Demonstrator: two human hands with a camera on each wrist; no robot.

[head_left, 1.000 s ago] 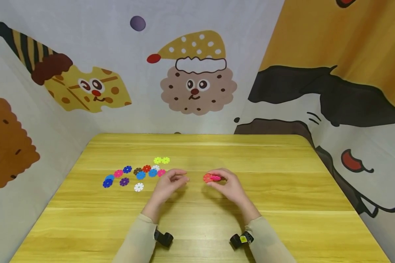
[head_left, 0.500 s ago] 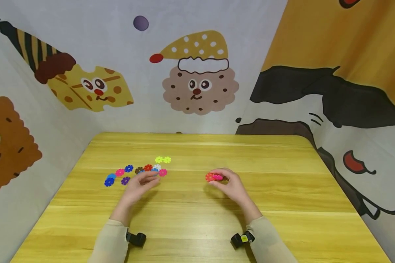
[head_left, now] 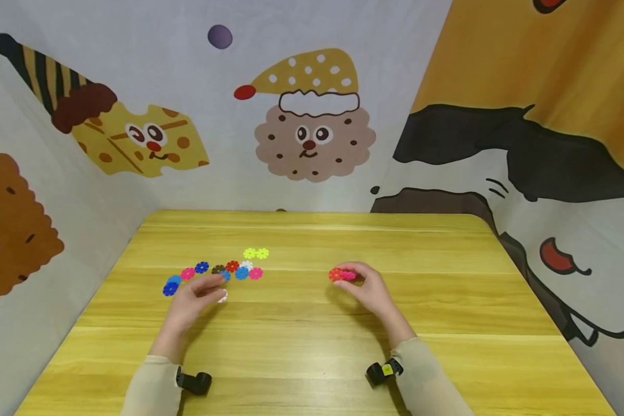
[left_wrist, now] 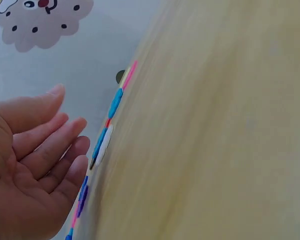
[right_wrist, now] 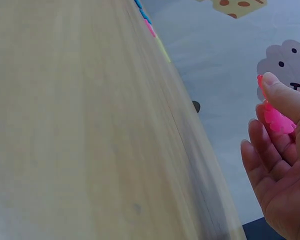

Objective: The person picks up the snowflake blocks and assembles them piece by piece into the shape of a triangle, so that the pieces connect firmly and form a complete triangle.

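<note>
On my head view, the left hand (head_left: 191, 300) partly hides a white disc (head_left: 224, 297) left of centre; the right hand (head_left: 370, 290) covers some of a pink piece (head_left: 348, 275). The bottom edge crops both sleeves (head_left: 153, 386). My left wrist view shows discs (left_wrist: 115, 103) too edge-on to count.

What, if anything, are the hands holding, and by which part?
The right hand pinches a reddish disc and pink piece, thumb tip at the reddish disc's edge; finger contact is partly hidden. The left hand holds nothing.

Wood-grain table (head_left: 301, 346), pale backdrop (head_left: 171, 58), printed cheese (head_left: 140, 141), printed hatted cookie (head_left: 316, 147)
</note>
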